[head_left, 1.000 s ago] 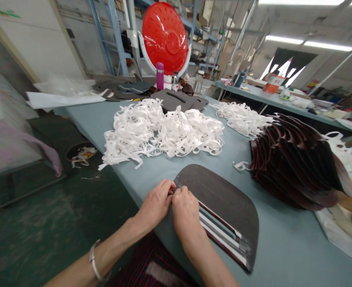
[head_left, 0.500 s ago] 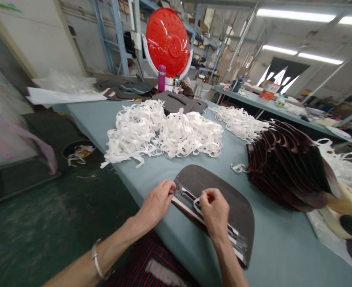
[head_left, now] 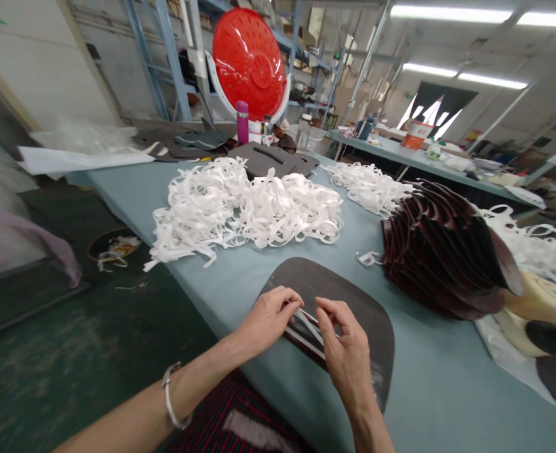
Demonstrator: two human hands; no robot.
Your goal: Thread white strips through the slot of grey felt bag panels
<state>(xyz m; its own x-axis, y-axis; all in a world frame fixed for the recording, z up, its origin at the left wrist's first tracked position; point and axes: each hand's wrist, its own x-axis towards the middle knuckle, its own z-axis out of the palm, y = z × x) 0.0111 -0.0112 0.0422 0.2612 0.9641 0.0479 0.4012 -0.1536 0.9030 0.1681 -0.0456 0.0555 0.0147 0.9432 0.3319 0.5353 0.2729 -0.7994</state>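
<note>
Over the dark panel (head_left: 344, 285), the left hand (head_left: 272, 316) pinches a white strip (head_left: 311, 326), the right hand (head_left: 348, 346) holding its grip narrowly parted, a strip-handling step seemingly calling for a second pinch.

Forearms (head_left: 207, 372) slant inward, the left hand (head_left: 271, 316) pinching at its fingertips, the right hand (head_left: 348, 345) loosely curled nearby.

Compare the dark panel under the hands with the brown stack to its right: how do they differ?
The panel is dull dark grey; the stack is glossier, reddish brown. The panel lies flat, while the stack's pieces curve and lean. The left hand and right hand are over the panel; neither touches the stack. Both things rest on the blue-green table.
</note>
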